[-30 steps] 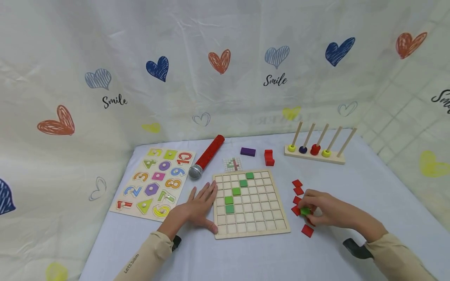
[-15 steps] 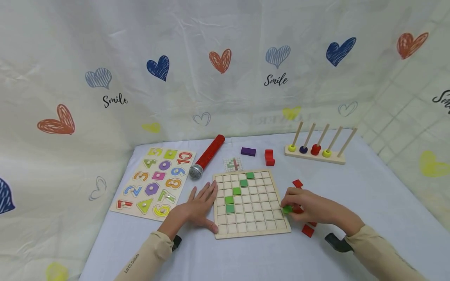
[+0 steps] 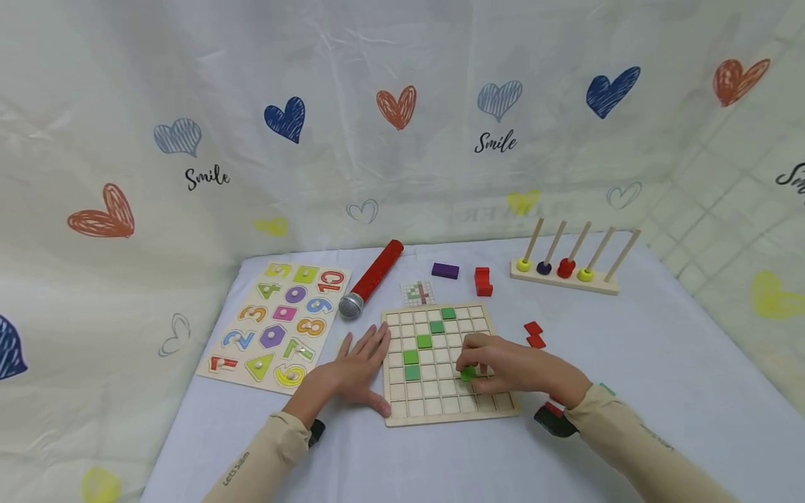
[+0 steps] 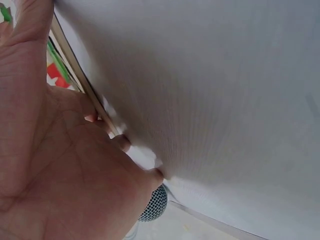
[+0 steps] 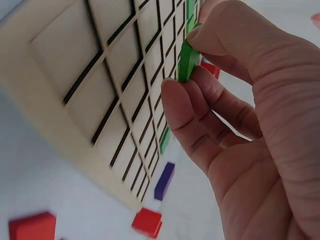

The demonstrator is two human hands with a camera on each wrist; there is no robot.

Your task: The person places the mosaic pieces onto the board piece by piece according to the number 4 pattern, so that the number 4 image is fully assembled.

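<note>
A wooden grid board [image 3: 451, 412] lies on the table with several green square tiles [image 3: 424, 341] set in its cells, mostly along a diagonal. Above the right half of the board, my right hand [image 3: 509, 363] pinches a green tile [image 5: 187, 61] between thumb and fingertips. My left hand [image 3: 361, 370] rests with spread, straight fingers against the board's left edge; in the left wrist view its palm [image 4: 65, 165] hides much of that edge. Red square tiles [image 3: 534, 334] lie right of the board, some hidden under the right forearm. A small pattern card [image 3: 417, 293] sits behind the board.
A number puzzle board [image 3: 273, 328] lies at the left, beside a red microphone [image 3: 377, 272]. Behind the grid are a purple block [image 3: 445, 270] and a red block [image 3: 483, 281]. A peg stand with beads [image 3: 564, 276] stands at the back right.
My right hand has carried the green tile leftward from the red tiles to over the grid board. The left hand has stayed at the board's left edge.
</note>
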